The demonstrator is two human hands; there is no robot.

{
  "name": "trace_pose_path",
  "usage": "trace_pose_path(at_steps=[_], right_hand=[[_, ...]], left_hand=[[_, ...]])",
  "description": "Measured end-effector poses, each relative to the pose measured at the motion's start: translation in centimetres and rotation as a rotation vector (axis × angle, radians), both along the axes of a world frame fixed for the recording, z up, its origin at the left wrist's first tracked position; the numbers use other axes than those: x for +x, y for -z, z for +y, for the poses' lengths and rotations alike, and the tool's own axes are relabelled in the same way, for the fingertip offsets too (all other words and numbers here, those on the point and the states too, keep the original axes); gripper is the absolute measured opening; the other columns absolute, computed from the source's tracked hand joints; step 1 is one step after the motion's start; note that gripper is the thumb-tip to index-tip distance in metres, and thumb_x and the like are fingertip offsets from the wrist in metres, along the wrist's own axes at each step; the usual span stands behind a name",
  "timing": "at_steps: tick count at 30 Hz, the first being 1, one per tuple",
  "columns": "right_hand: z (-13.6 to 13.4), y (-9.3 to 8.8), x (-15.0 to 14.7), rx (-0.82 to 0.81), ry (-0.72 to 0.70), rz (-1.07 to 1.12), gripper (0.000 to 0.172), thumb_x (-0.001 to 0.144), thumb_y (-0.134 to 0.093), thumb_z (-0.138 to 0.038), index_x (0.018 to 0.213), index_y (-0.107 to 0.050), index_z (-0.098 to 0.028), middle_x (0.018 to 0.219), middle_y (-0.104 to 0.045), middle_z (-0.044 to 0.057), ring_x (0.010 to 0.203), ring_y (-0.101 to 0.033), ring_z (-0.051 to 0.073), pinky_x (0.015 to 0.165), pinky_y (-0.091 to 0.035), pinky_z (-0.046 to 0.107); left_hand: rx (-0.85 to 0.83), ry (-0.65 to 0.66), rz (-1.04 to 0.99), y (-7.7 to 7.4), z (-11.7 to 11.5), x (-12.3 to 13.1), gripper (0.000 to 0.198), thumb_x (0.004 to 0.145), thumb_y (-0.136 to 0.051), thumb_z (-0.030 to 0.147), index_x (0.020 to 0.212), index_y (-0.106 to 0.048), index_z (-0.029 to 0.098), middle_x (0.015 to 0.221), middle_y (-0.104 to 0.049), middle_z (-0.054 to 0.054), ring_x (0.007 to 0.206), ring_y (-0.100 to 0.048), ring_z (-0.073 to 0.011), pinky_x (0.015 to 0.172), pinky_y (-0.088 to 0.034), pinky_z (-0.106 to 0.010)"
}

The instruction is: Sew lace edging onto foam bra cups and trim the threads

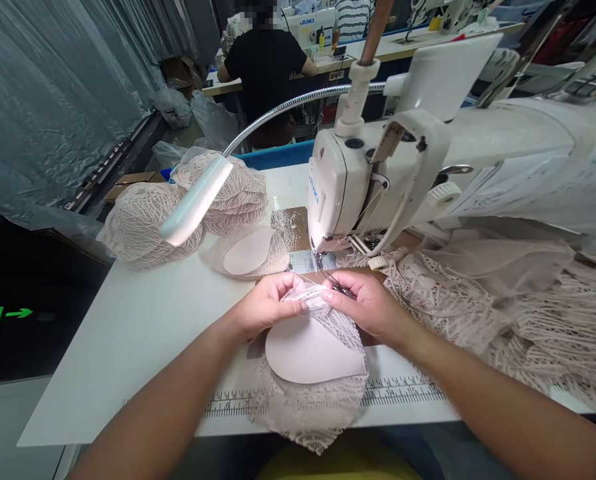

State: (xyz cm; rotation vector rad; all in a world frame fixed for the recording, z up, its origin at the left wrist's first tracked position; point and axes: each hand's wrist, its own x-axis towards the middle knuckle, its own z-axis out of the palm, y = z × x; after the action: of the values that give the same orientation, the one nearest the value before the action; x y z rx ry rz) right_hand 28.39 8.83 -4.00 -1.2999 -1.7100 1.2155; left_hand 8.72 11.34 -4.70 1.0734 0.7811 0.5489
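Note:
A pale pink lace piece [311,407] with a smooth teardrop-shaped cup [313,350] on it hangs toward the table's front edge. My left hand [273,303] pinches its upper edge between thumb and fingers. On the other side my right hand [361,303] grips the same edge, with small dark metal snips [341,287] held under its fingers. Both hands are just in front of the needle area of a white sewing machine [335,193]. Another lace piece with a cup [248,252] lies beyond my left hand.
Lace piles lie at the back left [151,223] and to the right [553,320]. A lamp [198,200] on a bendable arm overhangs the left pile. A printed ruler [403,391] runs along the front edge. Behind, a person in black [264,67] sits at another table.

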Motion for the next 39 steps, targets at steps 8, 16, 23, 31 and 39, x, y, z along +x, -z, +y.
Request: trace_pose_path(at_steps=[8,16,23,31,39], right_hand=[[0.0,0.0,0.0,0.003,0.031,-0.006,0.018,0.079,-0.054,-0.034,0.070,-0.051,-0.018,0.066,-0.048,-0.002,0.064,-0.044,0.013,0.060,-0.037,0.025],[-0.3,-0.6,-0.3,-0.034,0.079,0.015,0.012,0.074,-0.058,-0.029,0.070,-0.052,-0.019,0.063,-0.047,-0.003,0.058,-0.041,0.011,0.056,-0.035,0.024],[-0.4,-0.7,-0.5,-0.081,0.090,0.056,0.011,0.072,-0.057,-0.028,0.075,-0.051,-0.020,0.066,-0.048,-0.003,0.060,-0.042,0.011,0.057,-0.037,0.024],[-0.4,-0.8,-0.3,-0.132,0.065,0.020,0.015,0.072,-0.059,-0.027,0.081,-0.051,-0.019,0.071,-0.047,-0.003,0.064,-0.045,0.011,0.059,-0.039,0.024],[-0.5,-0.8,-0.1,-0.194,0.055,0.040,0.056,0.074,-0.061,-0.027,0.128,-0.047,-0.016,0.100,-0.060,0.007,0.104,-0.056,0.021,0.093,-0.043,0.037]], left_hand=[[0.068,0.053,0.043,-0.9,-0.1,0.4,0.026,0.076,-0.068,0.034,0.083,-0.061,0.010,0.077,-0.057,-0.004,0.069,-0.052,-0.0124,0.065,-0.041,-0.024],[0.056,0.034,0.075,-0.2,-0.1,0.3,0.028,0.078,-0.065,0.039,0.077,-0.062,0.010,0.072,-0.057,-0.003,0.064,-0.050,-0.0113,0.060,-0.040,-0.023],[0.022,0.000,0.068,-0.5,-0.1,0.2,0.023,0.072,-0.072,0.031,0.076,-0.063,0.011,0.071,-0.059,-0.002,0.062,-0.051,-0.0093,0.058,-0.039,-0.020],[0.048,0.001,0.057,-0.1,0.3,0.1,0.027,0.070,-0.073,0.033,0.079,-0.063,0.009,0.075,-0.061,-0.003,0.068,-0.054,-0.0119,0.065,-0.041,-0.022],[0.022,0.023,0.010,-0.1,0.1,0.1,0.020,0.073,-0.071,0.028,0.080,-0.063,0.011,0.078,-0.063,-0.004,0.071,-0.056,-0.0116,0.066,-0.042,-0.021]])
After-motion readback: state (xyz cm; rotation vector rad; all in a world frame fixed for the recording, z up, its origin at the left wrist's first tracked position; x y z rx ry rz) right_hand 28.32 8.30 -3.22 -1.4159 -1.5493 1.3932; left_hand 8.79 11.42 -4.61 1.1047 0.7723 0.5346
